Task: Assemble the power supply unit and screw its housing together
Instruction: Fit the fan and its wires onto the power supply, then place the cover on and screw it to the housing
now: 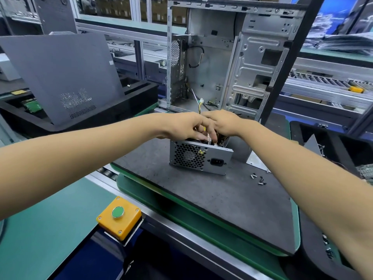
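A grey metal power supply unit [199, 158] stands on the dark work mat [212, 195], its fan grille and mains socket facing me, its top open. Both hands reach into that open top. My left hand [185, 126] has its fingers curled down among the parts inside. My right hand [224, 123] crosses just behind it, fingers bent into the same opening. What each hand grips is hidden by the fingers. A flat metal cover plate [256, 158] lies to the right of the unit. Several small screws [259, 178] lie loose on the mat.
An open computer case [232, 57] stands upright right behind the unit, wires hanging inside. A grey side panel [64, 77] leans in a black tray at the left. A yellow box with a green button [119, 215] sits at the near edge. Another black tray [343, 150] is at the right.
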A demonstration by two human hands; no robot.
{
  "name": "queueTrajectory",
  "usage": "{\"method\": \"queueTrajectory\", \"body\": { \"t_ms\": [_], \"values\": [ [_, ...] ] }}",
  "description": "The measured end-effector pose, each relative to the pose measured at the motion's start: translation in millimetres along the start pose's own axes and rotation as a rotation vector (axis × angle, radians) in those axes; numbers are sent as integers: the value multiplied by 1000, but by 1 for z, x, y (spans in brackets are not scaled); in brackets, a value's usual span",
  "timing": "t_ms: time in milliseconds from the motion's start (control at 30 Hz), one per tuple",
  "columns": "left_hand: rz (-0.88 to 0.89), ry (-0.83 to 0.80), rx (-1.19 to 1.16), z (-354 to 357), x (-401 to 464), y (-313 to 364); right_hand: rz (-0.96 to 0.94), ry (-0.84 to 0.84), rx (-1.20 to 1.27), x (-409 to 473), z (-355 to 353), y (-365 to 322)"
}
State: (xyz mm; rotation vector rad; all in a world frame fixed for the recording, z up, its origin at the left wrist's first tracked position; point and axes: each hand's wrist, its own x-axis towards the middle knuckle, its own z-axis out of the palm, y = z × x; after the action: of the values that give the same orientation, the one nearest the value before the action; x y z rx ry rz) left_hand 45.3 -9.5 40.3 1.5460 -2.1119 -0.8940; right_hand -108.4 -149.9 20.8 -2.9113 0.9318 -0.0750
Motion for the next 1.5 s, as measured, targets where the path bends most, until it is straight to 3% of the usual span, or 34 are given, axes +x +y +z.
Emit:
{"method": "queueTrajectory", "body": {
  "t_ms": [233,433,633,733,967,1133,1367,1500],
  "values": [
    [-41,-39,-7,-3,-2,-3,19,6,26,2,1,2],
    [50,149,-145,14,-9,-10,31,11,16,8,4,7],
    [124,77,54,8,-21,-2,23,-5,-30,7,1,5],
    [160,118,132,14,-28,-10,33,-16,-21,4,1,4],
    [178,127,-73,5,-35,-22,-37,-41,70,-7,-7,2],
    [195,99,-95,-1,-30,-21,-56,164,316,-24,-23,3],
    [213,-34,144,-8,-27,-15,32,317,108,-74,-58,43],
    [227,-58,59,1,-26,-13,288,364,20,-106,-36,77]
  ]
}}
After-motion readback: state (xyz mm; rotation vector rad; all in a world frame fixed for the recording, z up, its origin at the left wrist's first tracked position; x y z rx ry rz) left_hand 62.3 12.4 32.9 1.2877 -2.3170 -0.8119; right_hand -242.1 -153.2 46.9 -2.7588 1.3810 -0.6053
